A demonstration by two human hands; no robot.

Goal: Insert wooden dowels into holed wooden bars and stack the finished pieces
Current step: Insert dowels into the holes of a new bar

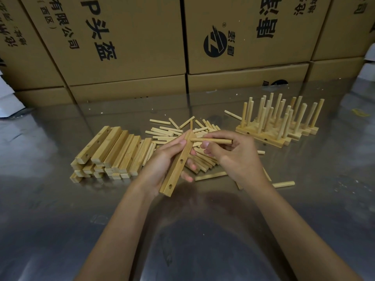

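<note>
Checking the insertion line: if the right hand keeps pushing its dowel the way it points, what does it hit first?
The right hand points its dowel leftward at the holed bar gripped by the left hand. It likely meets that bar's upper part first; depth is uncertain.

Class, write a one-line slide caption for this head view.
Left hand holds a holed bar; right hand brings a dowel to it.

Shiny metal tabletop [60,209] seen throughout. Stacked cardboard boxes [125,47] printed with black characters ranged along 12 o'clock; round black logo [215,44] noted at 1 o'clock.
</note>
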